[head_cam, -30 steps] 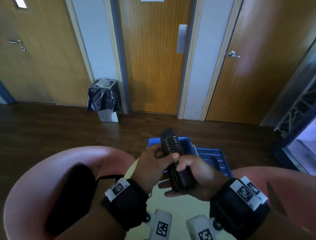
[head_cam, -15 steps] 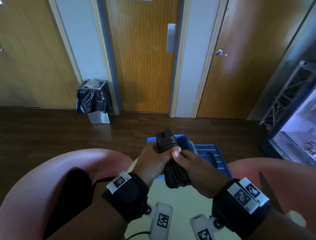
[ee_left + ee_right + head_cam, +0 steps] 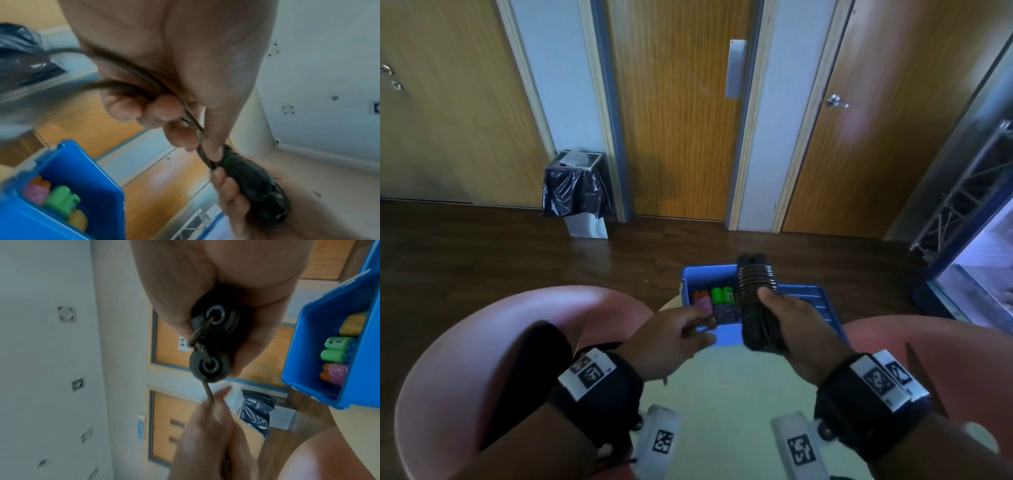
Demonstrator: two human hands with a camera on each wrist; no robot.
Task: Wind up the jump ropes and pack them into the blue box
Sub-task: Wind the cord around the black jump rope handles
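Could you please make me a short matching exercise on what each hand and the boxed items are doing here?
Things:
1. right hand
2. left hand
3. colourful wound jump ropes
4. steel bin with black liner

States:
a. lying inside the blue plastic box
b. standing on the floor by the doors
c. grips the two black handles
d. pinches the thin dark cord

Pairs: 1-c, 2-d, 3-a, 4-b

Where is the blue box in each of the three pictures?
Head: the blue box sits centre, just beyond both hands, on the pale table.
Left wrist: blue box in the bottom-left corner.
Right wrist: blue box along the right edge.
Shared landmark: the green handles inside it show in every view.
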